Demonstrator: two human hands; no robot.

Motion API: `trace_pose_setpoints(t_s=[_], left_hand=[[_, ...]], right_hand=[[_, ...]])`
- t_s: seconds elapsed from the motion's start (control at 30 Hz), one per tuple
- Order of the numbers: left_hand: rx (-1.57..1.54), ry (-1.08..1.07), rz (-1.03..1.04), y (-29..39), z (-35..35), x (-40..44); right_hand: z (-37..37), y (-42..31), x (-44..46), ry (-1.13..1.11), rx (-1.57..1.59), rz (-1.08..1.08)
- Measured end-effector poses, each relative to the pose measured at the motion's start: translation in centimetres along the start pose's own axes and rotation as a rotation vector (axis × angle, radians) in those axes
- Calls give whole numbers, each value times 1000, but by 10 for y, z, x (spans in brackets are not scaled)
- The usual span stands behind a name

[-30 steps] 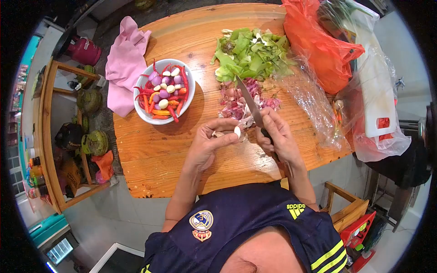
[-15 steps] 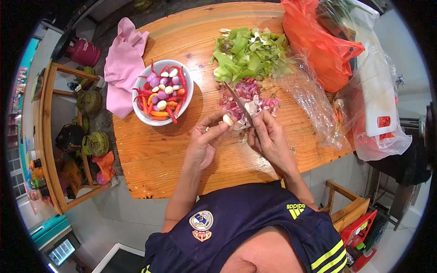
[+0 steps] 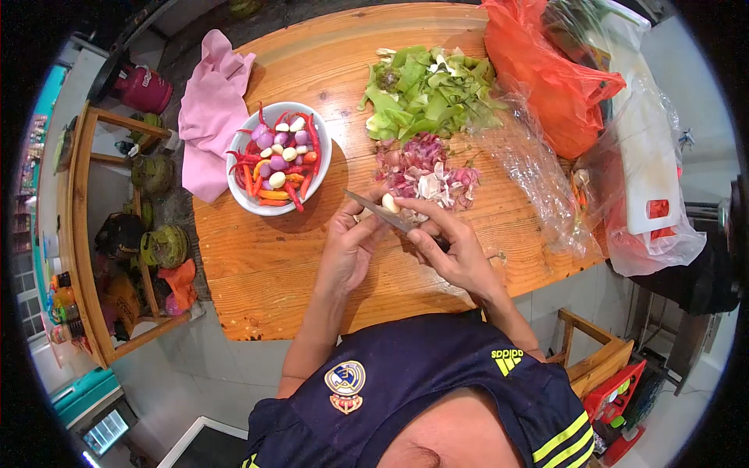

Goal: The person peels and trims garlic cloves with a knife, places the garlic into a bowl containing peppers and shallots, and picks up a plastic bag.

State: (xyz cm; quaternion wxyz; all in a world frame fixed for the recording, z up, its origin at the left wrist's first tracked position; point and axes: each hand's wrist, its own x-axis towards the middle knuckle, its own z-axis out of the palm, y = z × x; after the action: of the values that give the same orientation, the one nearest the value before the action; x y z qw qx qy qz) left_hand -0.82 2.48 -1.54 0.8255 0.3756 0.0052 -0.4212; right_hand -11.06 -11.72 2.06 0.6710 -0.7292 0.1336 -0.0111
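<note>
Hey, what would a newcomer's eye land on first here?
Probably the white bowl of red and orange chillies on the left of the wooden table, beside a pink cloth. Next, perhaps, the green scraps toward the table's far side, with an orange-red plastic bag to their right. Nearer, the right hand holds a knife at a garlic clove in the left hand.

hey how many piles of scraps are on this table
2: green scraps toward the far side of the table, and purple and white skins just nearer, beyond the right hand holding the knife. The plastic bags could hide more.
</note>
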Motion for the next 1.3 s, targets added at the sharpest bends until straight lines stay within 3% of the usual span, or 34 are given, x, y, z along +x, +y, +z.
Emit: trace_pose_setpoints(t_s=[0.27,0.5,0.87,1.3], left_hand=[[-14,-11,-12,1,-1,1],[-10,-9,-2,3,4,1],[8,0,-7,3,5,-2],[-21,-1,-21,2,5,-2]], right_hand=[[5,16,4,40,20,-168],[-1,5,0,36,72,74],[0,-1,1,24,57,-38],[1,6,1,95,177,32]])
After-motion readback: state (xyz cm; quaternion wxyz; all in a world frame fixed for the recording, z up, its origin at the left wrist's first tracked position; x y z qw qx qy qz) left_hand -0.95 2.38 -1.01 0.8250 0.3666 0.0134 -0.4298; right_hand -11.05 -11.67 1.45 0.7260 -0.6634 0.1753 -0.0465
